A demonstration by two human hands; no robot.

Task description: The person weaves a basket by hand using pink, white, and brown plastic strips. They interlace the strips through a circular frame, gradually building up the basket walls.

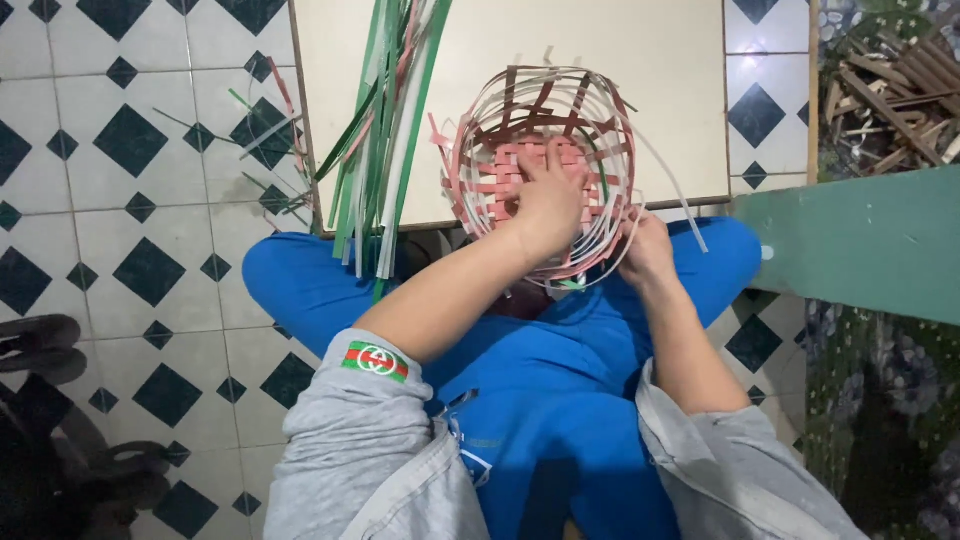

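We press our left hand (545,195), fingers spread flat, inside the half-woven strip basket (540,165) tipped on our lap against the low table (660,60), steadying its pink-and-white base. Our right hand (645,250) curls around white strips (610,262) at the rim. The basket holds nothing else; loose green and white strips (385,130) lie beside it.

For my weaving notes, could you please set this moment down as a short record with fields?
Setting: person seated cross-legged on a tiled floor at a low cream board
Work piece: half-woven basket of pink and white strips, open side toward the camera
Left hand: reaching inside the basket, fingers pressed on the woven base
Right hand: gripping the basket's lower right rim
Nearby: bundle of loose strips, green and white, left of the basket
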